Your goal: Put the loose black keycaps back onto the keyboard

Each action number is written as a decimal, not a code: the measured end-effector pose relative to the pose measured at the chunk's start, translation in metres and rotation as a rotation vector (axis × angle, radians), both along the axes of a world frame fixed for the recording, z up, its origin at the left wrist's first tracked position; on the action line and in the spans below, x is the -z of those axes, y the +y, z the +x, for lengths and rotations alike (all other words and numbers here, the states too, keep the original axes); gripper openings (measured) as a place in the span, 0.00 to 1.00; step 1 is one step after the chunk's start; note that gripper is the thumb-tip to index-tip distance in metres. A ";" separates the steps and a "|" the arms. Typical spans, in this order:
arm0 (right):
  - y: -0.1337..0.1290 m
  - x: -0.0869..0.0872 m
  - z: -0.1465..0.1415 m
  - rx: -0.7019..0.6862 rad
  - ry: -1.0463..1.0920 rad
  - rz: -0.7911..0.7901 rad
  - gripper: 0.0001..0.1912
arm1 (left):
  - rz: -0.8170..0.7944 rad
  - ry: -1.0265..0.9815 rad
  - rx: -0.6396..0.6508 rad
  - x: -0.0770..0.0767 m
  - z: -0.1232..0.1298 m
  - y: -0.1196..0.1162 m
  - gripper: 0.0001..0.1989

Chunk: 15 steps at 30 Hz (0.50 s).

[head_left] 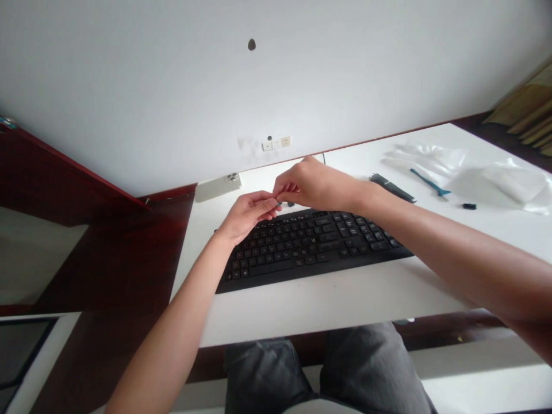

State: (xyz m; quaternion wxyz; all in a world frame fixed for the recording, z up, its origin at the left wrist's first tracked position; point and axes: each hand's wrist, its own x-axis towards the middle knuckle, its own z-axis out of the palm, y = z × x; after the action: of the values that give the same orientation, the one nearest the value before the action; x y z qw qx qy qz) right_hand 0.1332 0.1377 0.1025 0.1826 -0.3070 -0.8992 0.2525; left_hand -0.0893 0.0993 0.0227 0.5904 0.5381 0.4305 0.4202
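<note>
My left hand [250, 214] and my right hand [304, 183] meet fingertip to fingertip over the back edge of a black keyboard [276, 267]. Both are closed in a pinch. A tiny dark bit shows between the fingertips, too small and too covered to name. Just under the right fingers is another small dark piece [291, 204]; whether it touches them I cannot tell. The keyboard lies flat on a white table [328, 299], and my hands and right forearm hide part of its upper rows.
A phone [215, 188] lies at the back left. On the right are a dark elongated item [392, 188], a blue slim tool [430, 182], a small black piece [469, 206] and crumpled clear plastic bags [504, 184]. Wall sockets [276, 144] sit behind the table.
</note>
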 end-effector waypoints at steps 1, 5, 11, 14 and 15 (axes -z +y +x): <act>0.001 0.002 0.000 0.003 0.034 0.000 0.10 | -0.032 -0.044 -0.008 0.001 -0.001 0.001 0.22; 0.002 0.006 -0.002 0.013 0.155 0.015 0.09 | -0.121 -0.218 -0.055 0.005 -0.006 0.005 0.22; -0.002 0.002 -0.003 -0.001 0.180 0.022 0.09 | -0.150 -0.274 -0.026 0.007 -0.011 0.007 0.22; -0.003 0.003 -0.002 -0.030 0.175 0.094 0.10 | -0.178 -0.316 -0.016 0.006 -0.011 0.007 0.23; -0.003 0.004 -0.002 -0.053 0.172 0.131 0.10 | -0.184 -0.326 -0.012 0.006 -0.010 0.007 0.22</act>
State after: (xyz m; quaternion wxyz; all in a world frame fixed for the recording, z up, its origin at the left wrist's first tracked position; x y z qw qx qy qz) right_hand 0.1310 0.1348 0.0988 0.2719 -0.2478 -0.9027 0.2231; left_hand -0.0998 0.1058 0.0170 0.6966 0.4042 0.3687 0.4642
